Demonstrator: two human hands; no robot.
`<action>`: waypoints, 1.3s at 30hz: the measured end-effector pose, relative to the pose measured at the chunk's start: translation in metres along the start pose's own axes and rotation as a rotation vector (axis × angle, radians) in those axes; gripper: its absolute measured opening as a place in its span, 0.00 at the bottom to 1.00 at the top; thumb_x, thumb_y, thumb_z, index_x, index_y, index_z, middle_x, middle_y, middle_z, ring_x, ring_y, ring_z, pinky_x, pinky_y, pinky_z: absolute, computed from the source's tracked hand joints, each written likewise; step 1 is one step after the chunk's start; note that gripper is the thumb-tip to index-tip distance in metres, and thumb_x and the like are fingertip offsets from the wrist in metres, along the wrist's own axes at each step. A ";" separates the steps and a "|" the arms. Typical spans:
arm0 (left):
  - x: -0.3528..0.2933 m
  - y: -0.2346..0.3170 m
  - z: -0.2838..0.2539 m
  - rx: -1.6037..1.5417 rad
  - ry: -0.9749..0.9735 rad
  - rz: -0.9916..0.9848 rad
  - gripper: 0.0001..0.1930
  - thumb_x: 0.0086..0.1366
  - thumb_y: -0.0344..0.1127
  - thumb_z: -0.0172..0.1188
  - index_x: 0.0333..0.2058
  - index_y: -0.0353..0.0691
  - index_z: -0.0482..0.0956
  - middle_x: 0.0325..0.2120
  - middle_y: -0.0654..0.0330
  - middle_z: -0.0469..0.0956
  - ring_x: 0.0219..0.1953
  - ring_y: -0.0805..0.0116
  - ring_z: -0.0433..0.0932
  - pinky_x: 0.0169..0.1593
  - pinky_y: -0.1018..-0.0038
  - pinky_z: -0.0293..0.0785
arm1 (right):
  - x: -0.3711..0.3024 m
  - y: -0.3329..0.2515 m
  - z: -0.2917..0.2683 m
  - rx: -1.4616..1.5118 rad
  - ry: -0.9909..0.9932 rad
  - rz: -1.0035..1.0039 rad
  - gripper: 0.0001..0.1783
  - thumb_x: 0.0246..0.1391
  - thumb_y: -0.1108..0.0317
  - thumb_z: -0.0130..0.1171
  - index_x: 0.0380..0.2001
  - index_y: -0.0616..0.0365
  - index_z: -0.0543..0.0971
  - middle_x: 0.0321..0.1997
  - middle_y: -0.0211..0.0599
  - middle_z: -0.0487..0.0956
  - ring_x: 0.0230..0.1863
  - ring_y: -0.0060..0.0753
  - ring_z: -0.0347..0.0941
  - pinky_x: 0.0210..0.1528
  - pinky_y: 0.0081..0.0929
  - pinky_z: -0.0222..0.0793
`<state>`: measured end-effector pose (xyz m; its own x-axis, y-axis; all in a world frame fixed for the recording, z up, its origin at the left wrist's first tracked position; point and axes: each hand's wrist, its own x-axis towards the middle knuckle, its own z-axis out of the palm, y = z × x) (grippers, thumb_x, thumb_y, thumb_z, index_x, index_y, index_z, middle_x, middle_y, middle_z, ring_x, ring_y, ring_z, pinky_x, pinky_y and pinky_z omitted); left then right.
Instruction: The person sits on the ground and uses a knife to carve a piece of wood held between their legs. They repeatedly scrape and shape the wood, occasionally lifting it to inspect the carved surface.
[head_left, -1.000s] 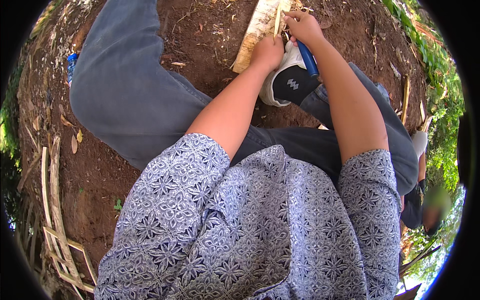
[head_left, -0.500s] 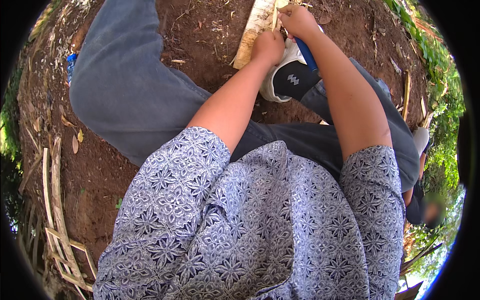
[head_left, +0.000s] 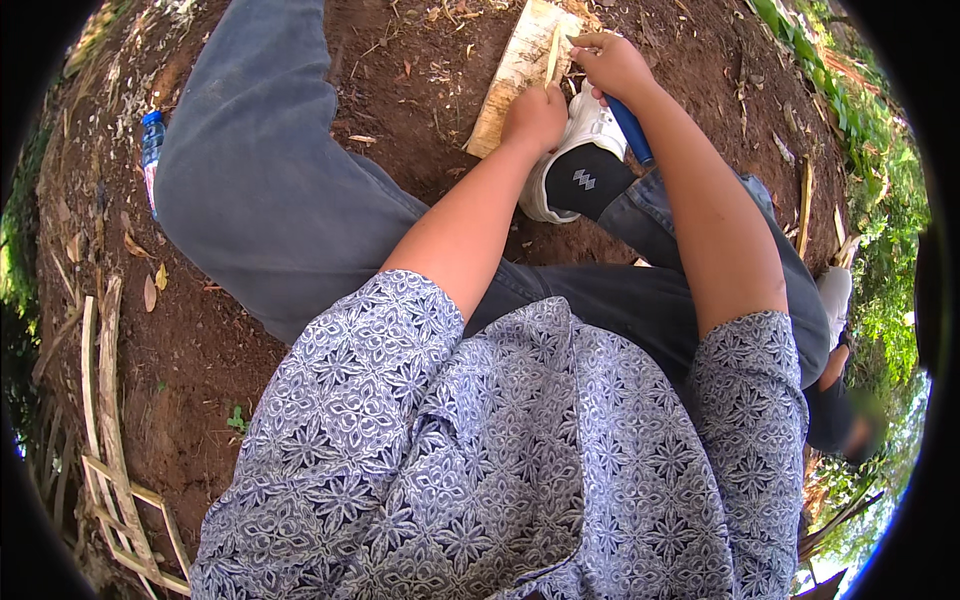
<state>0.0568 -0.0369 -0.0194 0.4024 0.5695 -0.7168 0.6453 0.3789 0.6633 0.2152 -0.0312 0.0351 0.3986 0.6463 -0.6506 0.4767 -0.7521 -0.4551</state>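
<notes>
Pinched in my left hand (head_left: 537, 117) is a thin pale strip of wood (head_left: 553, 55), which points away from me over a flat wooden board (head_left: 508, 85) on the ground. My right hand (head_left: 615, 70), just right of the strip, is closed round a blue-handled knife (head_left: 630, 132). The handle runs back under my right wrist, and a small dark tip shows by the fingertips; most of the blade is hidden. A white shoe (head_left: 590, 125) on my foot lies beside the board, close under both hands.
Brown soil (head_left: 400, 105) with scattered shavings and leaves surrounds my legs. A blue-capped bottle (head_left: 152, 150) stands left of my knee. Long wooden strips (head_left: 115, 410) lie at the lower left. Another person (head_left: 835, 400) is at the right edge, near green plants (head_left: 885, 250).
The view has shifted slightly, bringing more of the bottle into sight. My right hand has drawn a little to the right, away from the strip; my left hand keeps its hold.
</notes>
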 end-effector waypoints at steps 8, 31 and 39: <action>-0.004 0.009 -0.003 -0.006 -0.076 -0.064 0.27 0.73 0.49 0.42 0.39 0.28 0.83 0.37 0.37 0.82 0.42 0.42 0.83 0.51 0.53 0.77 | -0.011 -0.007 0.017 -0.010 -0.008 0.005 0.19 0.61 0.62 0.57 0.51 0.59 0.83 0.19 0.38 0.81 0.15 0.28 0.77 0.25 0.29 0.77; -0.008 0.013 -0.011 -0.262 -0.074 -0.135 0.30 0.71 0.48 0.36 0.39 0.24 0.81 0.30 0.40 0.83 0.25 0.49 0.85 0.34 0.59 0.83 | -0.022 -0.004 0.011 0.190 -0.073 0.045 0.20 0.62 0.60 0.59 0.54 0.59 0.80 0.17 0.33 0.76 0.13 0.25 0.72 0.17 0.28 0.71; -0.008 0.015 -0.011 -0.230 -0.066 -0.047 0.30 0.72 0.47 0.35 0.37 0.26 0.82 0.30 0.42 0.83 0.24 0.50 0.84 0.32 0.60 0.83 | -0.023 -0.016 0.030 0.100 0.042 0.028 0.19 0.61 0.62 0.57 0.52 0.59 0.81 0.17 0.37 0.80 0.14 0.27 0.75 0.19 0.30 0.73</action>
<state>0.0560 -0.0279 -0.0015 0.4218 0.5008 -0.7559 0.5031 0.5643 0.6546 0.1746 -0.0380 0.0387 0.4442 0.6278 -0.6392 0.3853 -0.7780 -0.4963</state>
